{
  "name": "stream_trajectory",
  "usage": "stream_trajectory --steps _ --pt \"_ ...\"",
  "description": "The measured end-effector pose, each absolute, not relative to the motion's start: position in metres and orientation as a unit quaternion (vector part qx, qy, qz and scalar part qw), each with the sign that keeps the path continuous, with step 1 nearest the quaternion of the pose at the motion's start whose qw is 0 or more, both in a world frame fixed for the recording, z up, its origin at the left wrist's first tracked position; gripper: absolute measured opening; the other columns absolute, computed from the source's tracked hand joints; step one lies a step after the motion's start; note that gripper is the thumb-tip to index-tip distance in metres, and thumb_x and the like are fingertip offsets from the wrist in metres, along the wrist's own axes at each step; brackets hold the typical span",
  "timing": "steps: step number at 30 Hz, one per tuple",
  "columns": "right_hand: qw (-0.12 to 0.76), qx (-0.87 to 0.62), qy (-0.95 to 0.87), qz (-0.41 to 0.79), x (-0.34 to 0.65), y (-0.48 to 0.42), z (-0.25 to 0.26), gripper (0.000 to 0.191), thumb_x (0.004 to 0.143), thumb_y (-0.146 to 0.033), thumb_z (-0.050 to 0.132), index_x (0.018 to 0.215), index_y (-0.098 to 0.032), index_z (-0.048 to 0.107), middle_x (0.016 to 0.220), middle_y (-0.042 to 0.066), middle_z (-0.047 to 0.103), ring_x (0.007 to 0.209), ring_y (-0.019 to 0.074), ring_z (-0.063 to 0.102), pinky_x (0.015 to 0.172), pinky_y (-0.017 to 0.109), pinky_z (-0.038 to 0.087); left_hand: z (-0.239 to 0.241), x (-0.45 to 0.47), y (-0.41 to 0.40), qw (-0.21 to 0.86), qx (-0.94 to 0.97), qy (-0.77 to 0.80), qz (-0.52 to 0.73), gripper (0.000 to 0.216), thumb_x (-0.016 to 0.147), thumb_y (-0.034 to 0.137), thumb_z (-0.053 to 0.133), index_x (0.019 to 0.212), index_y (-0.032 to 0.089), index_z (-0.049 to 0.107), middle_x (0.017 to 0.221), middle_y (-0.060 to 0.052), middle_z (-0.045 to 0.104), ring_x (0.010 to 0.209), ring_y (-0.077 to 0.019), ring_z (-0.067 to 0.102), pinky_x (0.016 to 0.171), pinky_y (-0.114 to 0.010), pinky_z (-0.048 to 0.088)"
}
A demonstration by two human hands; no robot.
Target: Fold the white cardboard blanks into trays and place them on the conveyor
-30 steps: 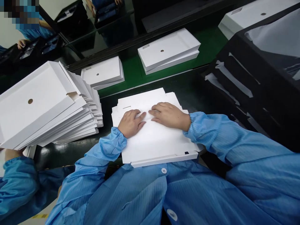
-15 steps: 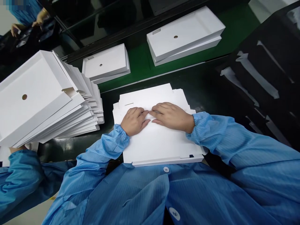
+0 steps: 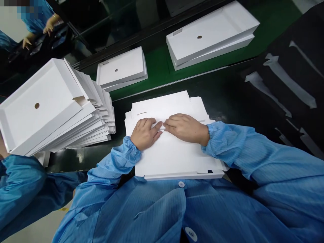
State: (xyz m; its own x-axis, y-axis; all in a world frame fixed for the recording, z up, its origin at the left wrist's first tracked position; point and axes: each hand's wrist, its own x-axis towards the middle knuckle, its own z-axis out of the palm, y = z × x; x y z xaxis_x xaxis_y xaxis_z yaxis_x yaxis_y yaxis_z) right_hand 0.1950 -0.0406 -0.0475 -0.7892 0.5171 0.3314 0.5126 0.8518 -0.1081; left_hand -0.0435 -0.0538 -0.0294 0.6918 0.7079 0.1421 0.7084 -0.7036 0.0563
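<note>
A flat white cardboard box blank (image 3: 174, 153) with notched far corners and a narrow slot lies in front of me, its near edge folded up against my coat. My left hand (image 3: 145, 133) rests on its middle, fingers curled and thumb pointing right, at a narrow raised fold. My right hand (image 3: 186, 128) meets it there from the right, fingers pressed together on the same fold. The fingertips almost touch, and both hands look closed on this fold. What lies beneath the fingers is hidden.
At left leans a tall stack of white trays (image 3: 60, 87) with a round hole in the top one. Two smaller tray stacks (image 3: 121, 69) (image 3: 212, 33) sit on the green strip behind. A co-worker's sleeve (image 3: 22, 182) is at lower left; black material (image 3: 283, 118) lies right.
The view has shifted slightly, so everything appears a little further right. My right fingers have drawn closer together on the fold. The co-worker's arm at left has moved up beside the stack.
</note>
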Motion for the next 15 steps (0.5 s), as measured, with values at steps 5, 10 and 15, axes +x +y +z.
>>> stream_trajectory --steps 5,10,15 --pt "0.155 -0.256 -0.954 0.02 0.191 -0.04 -0.043 0.036 0.104 -0.02 0.038 0.094 -0.01 0.071 0.089 0.01 0.068 0.086 0.0213 0.056 0.081 0.038 0.04 -0.023 -0.062 -0.063 -0.022 -0.912 -0.408 -0.042 0.039 0.1 0.037 0.048 0.134 0.022 0.06 0.121 -0.014 0.064 0.112 -0.0288 0.058 0.097 -0.048 0.046" --pt "0.148 -0.238 -0.96 0.016 0.19 -0.039 -0.042 0.038 0.105 -0.019 0.036 0.09 -0.01 0.07 0.089 0.01 0.067 0.085 0.0208 0.055 0.082 0.037 0.039 -0.029 -0.067 -0.066 -0.024 -0.909 -0.413 -0.047 0.038 0.1 0.036 0.046 0.13 0.02 0.063 0.117 -0.013 0.065 0.11 -0.0273 0.059 0.097 -0.046 0.046" --pt "0.146 -0.246 -0.958 -0.001 0.188 -0.039 -0.041 0.033 0.104 -0.019 0.038 0.099 -0.01 0.07 0.094 0.01 0.067 0.089 0.0217 0.056 0.084 0.037 0.039 -0.032 -0.066 -0.063 -0.023 -0.915 -0.399 -0.057 0.038 0.1 0.039 0.047 0.128 0.019 0.064 0.11 -0.013 0.066 0.106 -0.026 0.059 0.095 -0.046 0.047"
